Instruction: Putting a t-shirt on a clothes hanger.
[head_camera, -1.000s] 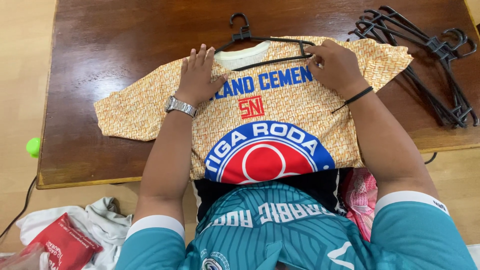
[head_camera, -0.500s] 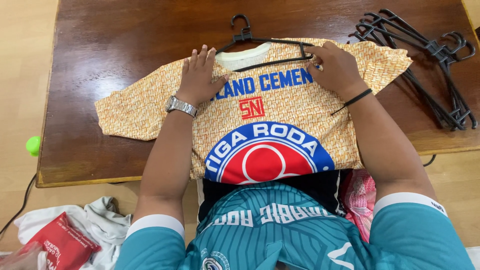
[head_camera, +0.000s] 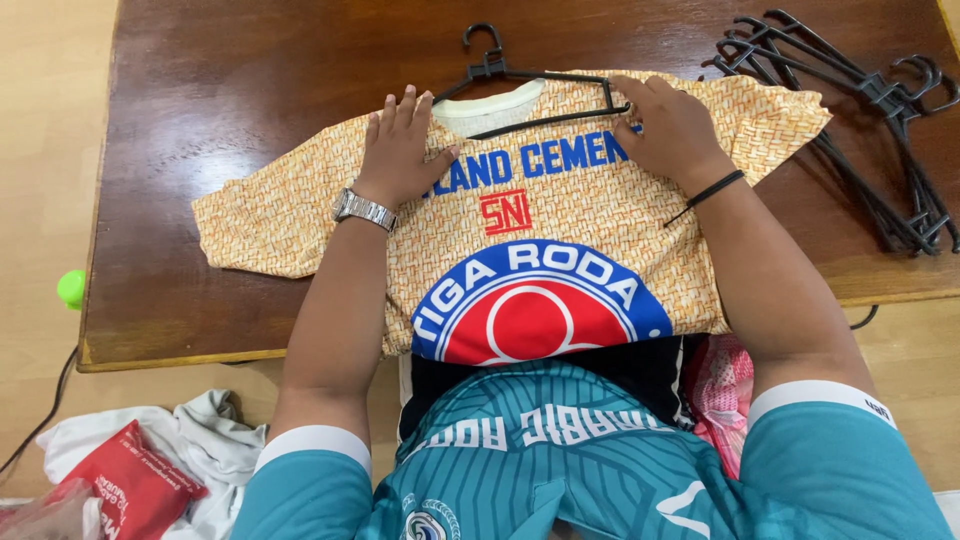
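Head view looks straight down on an orange woven-pattern T-shirt (head_camera: 560, 215) spread face up across the centre of the frame on a dark wooden table (head_camera: 230, 90), its hem hanging over the near edge toward the person's lap. A black hanger (head_camera: 500, 72) sits in the neck opening at upper centre, hook pointing to the top of the frame.

The left hand (head_camera: 400, 150) lies flat with fingers spread on the shirt's shoulder just left of the collar, pressing rather than gripping. The right hand (head_camera: 670, 128) rests on the other shoulder, fingers curled at the hanger's arm; whether they pinch the fabric or the plastic I cannot tell.

The shirt looks light, thin and limp, likely a little slick, so it should slide and wrinkle easily; the shoulder seams beside the collar seem the best places to take hold. The hanger looks stiff and light.

Printing on the chest: a row of blue lettering, a small red square mark under it, and a large blue-and-red round emblem at lower centre.

A pile of black hangers (head_camera: 860, 120) lies at upper right. At lower left, a red plastic packet (head_camera: 130, 485) rests on pale cloth (head_camera: 205, 440) on the floor.
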